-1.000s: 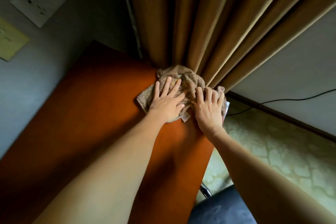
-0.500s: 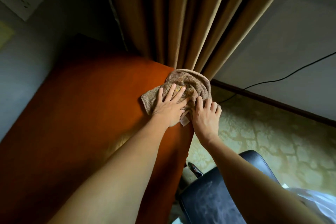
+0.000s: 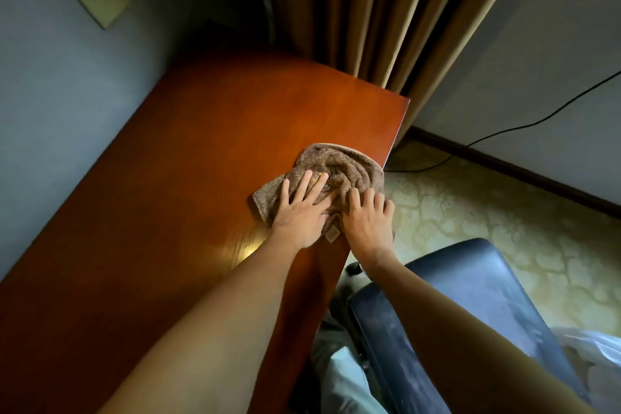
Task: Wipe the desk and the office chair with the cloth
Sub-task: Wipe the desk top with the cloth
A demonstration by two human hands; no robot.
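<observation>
Pressing both hands, left (image 3: 300,212) & right (image 3: 368,217), fingers spread flat, you pin cloth (image 3: 339,171) to tabletop (image 3: 201,151) near right edge for even wiping pressure.

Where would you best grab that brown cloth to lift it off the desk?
Probably the bunched folds at the far side of the cloth, pinched from above. It lies crumpled on the desk by its edge; the left hand and right hand press flat on its near part, leaving those raised folds free.
</observation>
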